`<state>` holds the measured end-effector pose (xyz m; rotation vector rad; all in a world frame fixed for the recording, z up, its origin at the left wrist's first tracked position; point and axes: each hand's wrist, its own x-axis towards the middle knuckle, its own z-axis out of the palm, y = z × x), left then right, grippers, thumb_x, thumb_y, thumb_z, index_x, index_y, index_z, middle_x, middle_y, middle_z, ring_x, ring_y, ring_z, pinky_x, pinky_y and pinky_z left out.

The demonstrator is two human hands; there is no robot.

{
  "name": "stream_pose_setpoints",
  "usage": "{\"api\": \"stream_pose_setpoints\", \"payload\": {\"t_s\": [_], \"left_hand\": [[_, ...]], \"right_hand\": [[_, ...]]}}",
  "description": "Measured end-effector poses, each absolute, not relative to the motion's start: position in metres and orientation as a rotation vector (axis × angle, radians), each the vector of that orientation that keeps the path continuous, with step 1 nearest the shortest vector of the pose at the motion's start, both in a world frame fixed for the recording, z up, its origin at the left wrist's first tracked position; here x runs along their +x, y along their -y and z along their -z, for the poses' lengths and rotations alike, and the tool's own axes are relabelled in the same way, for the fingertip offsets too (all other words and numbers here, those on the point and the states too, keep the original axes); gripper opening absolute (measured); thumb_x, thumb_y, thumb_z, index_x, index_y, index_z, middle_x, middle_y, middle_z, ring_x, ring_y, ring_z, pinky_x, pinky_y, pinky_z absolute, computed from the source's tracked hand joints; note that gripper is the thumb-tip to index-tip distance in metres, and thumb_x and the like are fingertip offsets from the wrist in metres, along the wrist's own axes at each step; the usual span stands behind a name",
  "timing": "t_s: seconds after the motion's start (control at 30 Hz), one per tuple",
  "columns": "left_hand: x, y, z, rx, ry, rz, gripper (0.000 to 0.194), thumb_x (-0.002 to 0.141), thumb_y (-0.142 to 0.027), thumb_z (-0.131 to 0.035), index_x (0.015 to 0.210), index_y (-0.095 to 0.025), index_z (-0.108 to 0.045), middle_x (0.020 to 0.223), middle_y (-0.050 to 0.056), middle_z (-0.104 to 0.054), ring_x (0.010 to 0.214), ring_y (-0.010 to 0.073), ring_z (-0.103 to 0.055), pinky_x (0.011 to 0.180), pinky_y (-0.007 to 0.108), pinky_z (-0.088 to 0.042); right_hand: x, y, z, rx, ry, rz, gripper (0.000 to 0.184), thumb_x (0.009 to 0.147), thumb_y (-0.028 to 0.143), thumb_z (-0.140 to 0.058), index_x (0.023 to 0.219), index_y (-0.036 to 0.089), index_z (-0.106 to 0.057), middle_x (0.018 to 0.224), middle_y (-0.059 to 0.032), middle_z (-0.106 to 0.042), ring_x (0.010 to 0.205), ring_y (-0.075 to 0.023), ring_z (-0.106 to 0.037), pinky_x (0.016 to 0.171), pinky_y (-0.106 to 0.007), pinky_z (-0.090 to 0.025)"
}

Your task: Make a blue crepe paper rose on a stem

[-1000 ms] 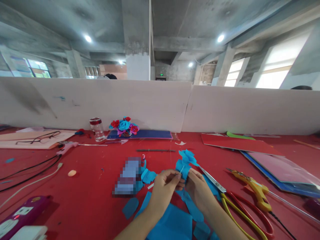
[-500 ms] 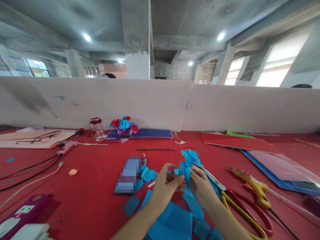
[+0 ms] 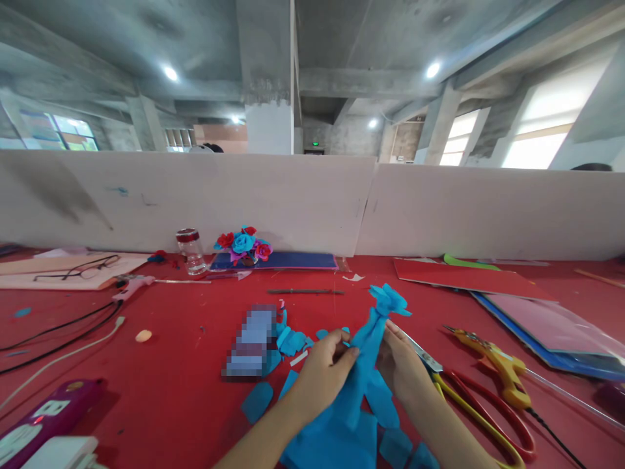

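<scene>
A blue paper flower stands upright between my hands, a long strip of blue paper running down from it. My left hand pinches the left edge of that strip between thumb and fingers. On the other side, my right hand is closed around the flower's lower part; its fingertips are partly hidden behind the paper. Below them lies a larger blue paper sheet, with cut blue petals about it. Scissors with red and yellow handles rest beside my right hand, partly covered by it.
A yellow glue gun lies at right, below stacked coloured sheets. Left of my hands is a blurred phone. Farther back stand a glass jar and a paper flower arrangement. A power strip and cords occupy the left.
The flower has moved up and to the right, leaning that way. A longer, wider length of blue paper now shows below it. My left hand has shifted slightly lower.
</scene>
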<state>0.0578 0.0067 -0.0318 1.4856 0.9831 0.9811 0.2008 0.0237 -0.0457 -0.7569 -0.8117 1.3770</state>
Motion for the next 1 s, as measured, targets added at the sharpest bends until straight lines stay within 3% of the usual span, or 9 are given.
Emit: {"api": "stream_pose_setpoints", "payload": {"t_s": [0.23,0.37,0.43,0.77,1.0], "left_hand": [[0.053,-0.009,0.036,1.524,-0.932,-0.938,0.022,0.077,-0.032,-0.052,0.089,-0.017,-0.062,0.075,0.005,-0.065,0.062,0.0157,-0.057,0.055,0.024,-0.042],[0.054,-0.008,0.032,1.502,-0.886,-1.097,0.026,0.074,-0.033,-0.057,0.094,-0.016,-0.064,0.091,0.008,-0.067,0.082,0.0202,-0.06,0.072,0.029,-0.047],[0.055,-0.007,0.029,1.476,-0.939,-1.199,0.027,0.074,-0.034,-0.058,0.092,-0.016,-0.065,0.091,0.009,-0.067,0.083,0.0209,-0.061,0.072,0.029,-0.049],[0.058,0.0,0.026,1.663,-1.085,-1.445,0.017,0.075,-0.021,-0.057,0.088,-0.017,-0.068,0.084,0.005,-0.068,0.074,0.0166,-0.063,0.069,0.027,-0.052],[0.057,0.003,0.032,2.051,-1.08,-1.551,0.024,0.08,-0.015,-0.049,0.096,-0.021,-0.066,0.083,0.004,-0.064,0.076,0.0135,-0.06,0.071,0.025,-0.05]], "right_hand": [[0.2,-0.025,0.045,-0.763,0.722,-1.342,0.021,0.052,0.034,-0.078,0.058,0.021,-0.063,0.047,0.0055,-0.058,0.041,-0.0086,-0.049,0.045,-0.021,-0.04],[0.196,-0.022,0.043,-0.782,0.761,-1.359,0.019,0.051,0.03,-0.079,0.057,0.019,-0.065,0.05,0.0035,-0.06,0.048,-0.0089,-0.053,0.051,-0.019,-0.043],[0.193,-0.019,0.042,-0.792,0.819,-1.375,0.018,0.053,0.03,-0.079,0.058,0.018,-0.066,0.053,0.0017,-0.062,0.052,-0.0102,-0.055,0.055,-0.021,-0.044],[0.186,-0.017,0.045,-0.817,0.846,-1.374,0.016,0.053,0.029,-0.078,0.059,0.018,-0.068,0.055,0.0018,-0.064,0.051,-0.0078,-0.054,0.054,-0.017,-0.044],[0.182,-0.015,0.042,-0.81,0.764,-1.365,0.02,0.046,0.028,-0.081,0.057,0.019,-0.067,0.052,0.0021,-0.063,0.049,-0.0085,-0.055,0.048,-0.017,-0.043]]}}
